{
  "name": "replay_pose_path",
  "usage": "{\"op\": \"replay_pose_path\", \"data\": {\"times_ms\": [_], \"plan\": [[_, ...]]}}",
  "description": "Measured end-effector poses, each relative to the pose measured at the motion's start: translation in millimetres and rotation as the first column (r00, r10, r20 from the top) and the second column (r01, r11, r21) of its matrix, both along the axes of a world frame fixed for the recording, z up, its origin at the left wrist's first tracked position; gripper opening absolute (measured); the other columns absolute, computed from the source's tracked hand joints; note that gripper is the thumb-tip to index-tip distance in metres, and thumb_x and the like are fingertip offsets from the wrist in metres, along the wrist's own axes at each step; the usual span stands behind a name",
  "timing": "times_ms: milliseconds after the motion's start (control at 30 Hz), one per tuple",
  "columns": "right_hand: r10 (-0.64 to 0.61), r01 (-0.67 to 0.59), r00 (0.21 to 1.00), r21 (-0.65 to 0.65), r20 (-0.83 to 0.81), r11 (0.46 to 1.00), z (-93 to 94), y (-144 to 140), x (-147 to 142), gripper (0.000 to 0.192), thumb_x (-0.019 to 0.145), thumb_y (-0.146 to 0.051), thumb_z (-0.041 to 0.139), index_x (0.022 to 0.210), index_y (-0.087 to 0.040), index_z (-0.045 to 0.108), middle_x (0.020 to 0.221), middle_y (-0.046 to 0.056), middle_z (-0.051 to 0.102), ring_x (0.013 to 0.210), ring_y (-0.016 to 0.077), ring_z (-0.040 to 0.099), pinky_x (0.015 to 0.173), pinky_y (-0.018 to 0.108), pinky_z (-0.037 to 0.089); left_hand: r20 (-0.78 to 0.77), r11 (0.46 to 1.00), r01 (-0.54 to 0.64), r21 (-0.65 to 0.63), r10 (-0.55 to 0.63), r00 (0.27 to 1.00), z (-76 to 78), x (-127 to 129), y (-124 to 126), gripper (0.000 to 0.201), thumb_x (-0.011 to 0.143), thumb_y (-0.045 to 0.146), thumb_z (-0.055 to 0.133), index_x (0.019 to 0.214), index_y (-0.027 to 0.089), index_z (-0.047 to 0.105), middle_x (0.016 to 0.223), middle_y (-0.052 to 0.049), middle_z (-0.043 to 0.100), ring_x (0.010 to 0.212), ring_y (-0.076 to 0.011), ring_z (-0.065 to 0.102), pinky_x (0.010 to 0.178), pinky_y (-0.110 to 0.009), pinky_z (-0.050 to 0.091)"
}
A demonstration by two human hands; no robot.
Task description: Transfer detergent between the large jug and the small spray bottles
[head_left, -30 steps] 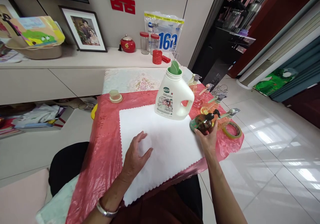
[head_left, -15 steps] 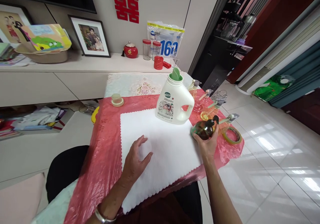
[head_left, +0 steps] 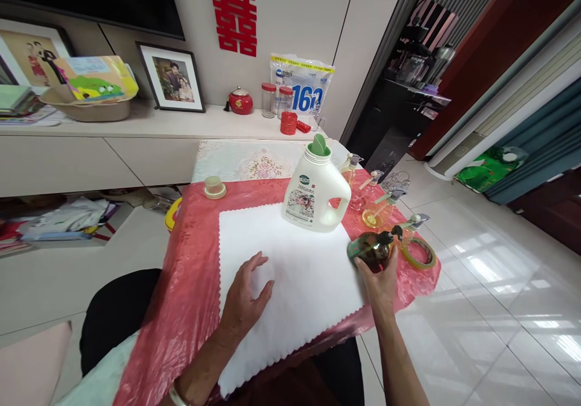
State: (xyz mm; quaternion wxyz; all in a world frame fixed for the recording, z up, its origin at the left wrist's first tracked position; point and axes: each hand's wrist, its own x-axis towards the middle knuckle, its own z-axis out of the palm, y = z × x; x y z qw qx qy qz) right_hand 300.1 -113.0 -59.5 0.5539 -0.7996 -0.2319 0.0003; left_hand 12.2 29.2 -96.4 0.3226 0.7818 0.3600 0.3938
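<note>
My right hand (head_left: 380,276) is wrapped round a dark brown pump bottle (head_left: 370,248), tilted on its side with its black pump pointing right. My left hand (head_left: 249,294) hovers over the white cloth (head_left: 299,297) with fingers spread and nothing in them. Beyond the hands, a white detergent jug (head_left: 313,191) stands upright at the cloth's far edge, its green-rimmed mouth uncapped. A pale cap (head_left: 214,187) rests on the red table cover (head_left: 181,261) to the left. Several clear pump bottles (head_left: 384,203) stand along the right side, partly hidden behind one another.
A roll of yellow tape (head_left: 418,253) lies at the table's right corner, close to my right hand. Behind the table, a white cabinet (head_left: 163,124) holds glass jars (head_left: 269,100), a red pot (head_left: 240,100) and a plastic pack (head_left: 302,82). A dark stool (head_left: 118,309) is at left.
The brown bottle has tipped over further to the side in my right hand. My left hand keeps nearly the same place and pose, while the whole view has shifted slightly.
</note>
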Motion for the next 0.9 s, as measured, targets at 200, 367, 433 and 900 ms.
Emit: {"op": "replay_pose_path", "data": {"times_ms": [200,367,433,900], "plan": [[-0.002,0.009,0.994,0.068,-0.106,0.998,-5.3,-15.5,-1.6,0.125,0.065,-0.054,0.085,0.162,-0.011,0.019,0.138,0.017,0.052,0.123,0.0319,0.055,0.111,0.047,0.044,-0.016,1.000,-0.006,-0.006,0.006,1.000,4.5,-0.2,-0.9,0.053,0.091,0.030,0.058,0.141,0.020,0.042,0.123,-0.013,0.070,0.116,-0.0268,0.069,0.099,-0.048,0.057],[-0.046,0.070,0.990,0.182,-0.135,0.981,-7.9,-36.5,-30.1,0.109,0.076,-0.056,0.078,0.159,-0.010,0.025,0.140,0.018,0.049,0.125,0.0294,0.054,0.110,0.048,0.047,-0.028,1.000,-0.014,-0.023,0.013,1.000,4.5,-0.3,-0.8,0.051,0.091,0.029,0.056,0.140,0.020,0.043,0.123,-0.013,0.071,0.116,-0.0266,0.069,0.097,-0.047,0.058],[-0.029,0.057,0.991,0.214,-0.132,0.975,-10.6,-40.1,-45.9,0.099,0.080,-0.055,0.076,0.155,-0.009,0.032,0.137,0.019,0.051,0.121,0.0284,0.057,0.105,0.047,0.051,-0.027,1.000,-0.022,-0.016,0.021,0.999,4.2,0.2,-0.7,0.050,0.092,0.029,0.055,0.139,0.020,0.043,0.122,-0.012,0.071,0.115,-0.0263,0.070,0.098,-0.047,0.058],[0.646,-0.641,0.762,0.202,0.051,0.740,3.1,35.3,-168.2,0.047,0.093,-0.019,0.056,0.139,-0.023,0.053,0.109,0.004,0.066,0.079,0.0110,0.064,0.076,0.025,0.057,-0.046,0.997,-0.041,-0.070,0.038,0.998,2.8,-1.8,-0.2,0.048,0.094,0.037,0.053,0.139,0.020,0.045,0.121,-0.012,0.073,0.117,-0.0273,0.069,0.097,-0.048,0.058]]}}
